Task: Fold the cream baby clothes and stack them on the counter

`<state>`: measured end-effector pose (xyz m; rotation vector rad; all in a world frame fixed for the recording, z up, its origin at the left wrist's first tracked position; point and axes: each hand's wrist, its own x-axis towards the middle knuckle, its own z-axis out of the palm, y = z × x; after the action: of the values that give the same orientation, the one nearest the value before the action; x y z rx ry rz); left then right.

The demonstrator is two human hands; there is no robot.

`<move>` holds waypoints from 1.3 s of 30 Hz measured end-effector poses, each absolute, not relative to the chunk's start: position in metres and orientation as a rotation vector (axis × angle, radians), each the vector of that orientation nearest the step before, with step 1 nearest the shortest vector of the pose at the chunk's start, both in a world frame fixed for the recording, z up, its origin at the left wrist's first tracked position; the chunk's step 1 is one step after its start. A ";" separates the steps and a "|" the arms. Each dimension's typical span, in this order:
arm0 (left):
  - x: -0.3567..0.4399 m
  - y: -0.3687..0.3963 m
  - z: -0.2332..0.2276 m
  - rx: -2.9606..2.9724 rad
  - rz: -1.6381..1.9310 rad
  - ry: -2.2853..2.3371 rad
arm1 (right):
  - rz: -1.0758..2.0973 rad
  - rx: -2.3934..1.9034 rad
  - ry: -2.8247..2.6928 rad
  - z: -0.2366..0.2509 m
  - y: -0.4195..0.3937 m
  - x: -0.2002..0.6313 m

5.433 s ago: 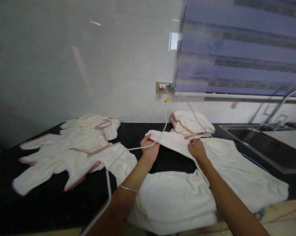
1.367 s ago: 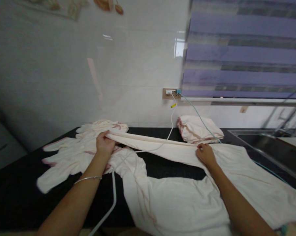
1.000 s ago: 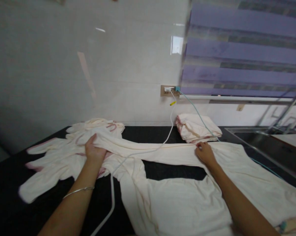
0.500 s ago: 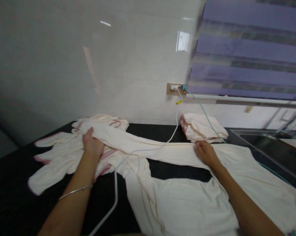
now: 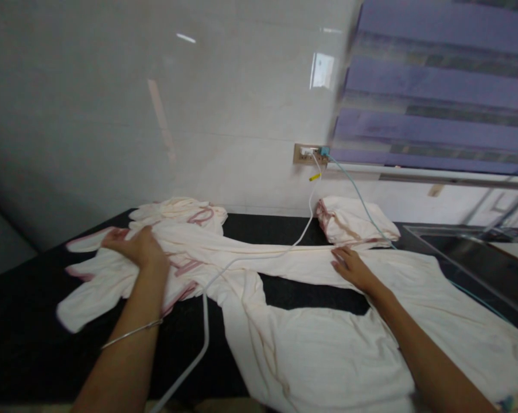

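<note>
Nearest, two forearms reach over a dark worktop (image 5: 185, 361), the left one wearing a single metal bracelet (image 5: 132, 331). Between them a wide cream cloth panel (image 5: 336, 344) lies rumpled, and a second panel (image 5: 448, 310) spreads to the right; whether both belong to one garment is unclear. One white cord (image 5: 206, 321) rises from the lower edge and crosses above the cloth.

Just beyond, a long cream strip (image 5: 284, 265), probably a sleeve or leg, runs leftward from the right-hand panel onto a heap of pink-trimmed clothes (image 5: 95, 287). Around its wide end, the right hand (image 5: 350, 266) rests with fingers extended and thumb apart. At the other end the left hand (image 5: 140, 249) has its thumb and fingers spread, closed on nothing; contact with the cloth is hard to judge.

The strip looks light, limp and hardly slippery, creasing easily rather than tearing; its narrow end and its join with the panel seem the best holds.

Farther back sit one folded bundle (image 5: 355, 222), its layers uncountable, and one sink (image 5: 422, 230). On the wall, one socket plate (image 5: 299, 154) takes two plugs, feeding the white cord and one teal cord (image 5: 357, 192), beside one purple-striped blind (image 5: 413, 89).
</note>
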<state>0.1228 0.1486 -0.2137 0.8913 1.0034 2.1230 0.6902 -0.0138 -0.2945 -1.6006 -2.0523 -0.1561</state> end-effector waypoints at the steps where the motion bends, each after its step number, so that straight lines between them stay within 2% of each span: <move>1: 0.128 0.144 -0.211 0.896 2.251 1.196 | -0.152 -1.603 -2.059 -0.295 -0.014 0.690; 4: 0.149 0.126 -0.202 1.194 2.355 1.603 | -0.127 -1.623 -2.059 -0.295 -0.015 0.688; 8: 0.187 0.108 -0.194 1.771 2.151 1.533 | -0.127 -1.635 -2.024 -0.295 -0.017 0.685; 12: 0.226 0.106 -0.205 1.589 1.689 1.245 | -0.152 -1.599 -2.017 -0.297 -0.016 0.685; 18: 0.239 0.116 -0.245 1.677 1.293 1.405 | -0.156 -1.585 -1.996 -0.306 -0.009 0.690; 24: 0.231 0.117 -0.259 1.861 1.376 1.286 | -0.116 -1.609 -1.983 -0.304 -0.007 0.690; 33: 0.218 0.122 -0.269 1.882 1.452 1.524 | -0.207 -1.655 -2.037 -0.308 -0.012 0.683; 35: 0.215 0.120 -0.266 2.032 1.241 1.572 | -0.213 -1.698 -2.060 -0.310 -0.013 0.681; 39: 0.219 0.110 -0.254 2.369 0.306 1.848 | -0.171 -1.742 -2.085 -0.315 -0.014 0.682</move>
<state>0.2191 0.1097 -0.2541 2.3685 1.8483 0.3065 0.6822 -0.0136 -0.3145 -1.7421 -2.0847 -0.1710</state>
